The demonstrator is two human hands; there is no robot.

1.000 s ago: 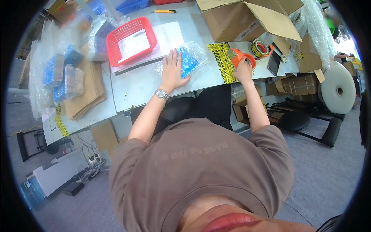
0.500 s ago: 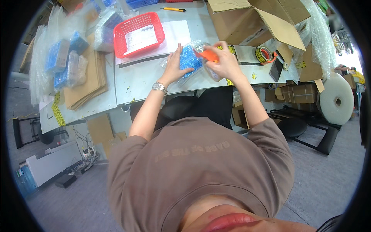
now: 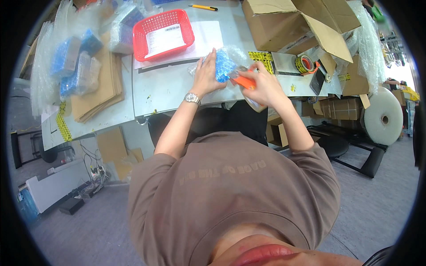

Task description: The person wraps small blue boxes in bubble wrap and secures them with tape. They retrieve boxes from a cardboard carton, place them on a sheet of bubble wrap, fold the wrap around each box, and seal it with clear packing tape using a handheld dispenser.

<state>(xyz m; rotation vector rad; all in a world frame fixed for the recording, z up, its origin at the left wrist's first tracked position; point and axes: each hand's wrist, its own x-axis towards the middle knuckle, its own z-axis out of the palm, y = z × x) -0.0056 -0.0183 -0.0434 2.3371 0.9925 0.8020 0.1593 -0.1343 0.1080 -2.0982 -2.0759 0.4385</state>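
In front of me on the table lies a blue package in bubble wrap (image 3: 223,66). My left hand (image 3: 206,79), with a metal watch on its wrist, holds the package from its left side, fingers long against it and thumb along the near end. My right hand (image 3: 265,88) is closed on an orange tape dispenser (image 3: 243,81), whose front end is at the right side of the package. A clear tape roll shows partly below that hand. My fingers hide part of the dispenser, and its front is blurred.
A red basket (image 3: 191,37) with a paper sheet stands behind. An open carton (image 3: 277,31) is at back right, near a tape roll (image 3: 304,64) and a phone (image 3: 317,81). Wrapped blue packages (image 3: 66,57) and flat cardboard (image 3: 104,84) lie left; a yellow cutter (image 3: 204,7) lies far back.
My right hand and the tape dispenser have moved a little right and nearer me. My left hand has shifted slightly, its fingers now closer together along the package. The view has shifted slightly.
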